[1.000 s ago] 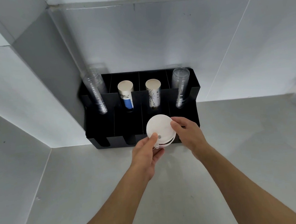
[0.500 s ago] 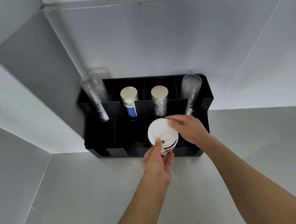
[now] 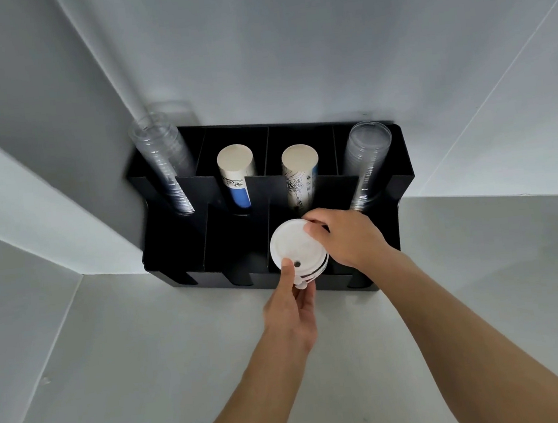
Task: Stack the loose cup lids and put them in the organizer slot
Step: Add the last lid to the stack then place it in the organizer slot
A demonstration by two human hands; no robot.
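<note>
1. Head view: I see the stack of white lids point(image 3: 298, 250) held between both hands at the front of the black organizer point(image 3: 401, 177), over the third front slot point(image 3: 297, 216) from the left, not yet let go.
2. Head view: my left hand point(image 3: 290, 317) has its grip pinching the near edge of the stack, thumb on top beside the sip hole, fingers underneath. My right hand point(image 3: 349, 238) has its grip closed on the far rim, fingertips curled over the top lid.
3. Head view: behind the slot stand two paper cup stacks point(image 3: 301, 174), with clear cup stacks point(image 3: 367, 164) at each end; the counter point(image 3: 149, 362) below is bare.
4. To do this well, I judge I should keep the lids squared between the slot's dividers, lower them level so the bottom lid does not catch the front lip, and release the under-fingers last.
5. The lower lids look slightly offset, so a light squeeze first would help.
</note>
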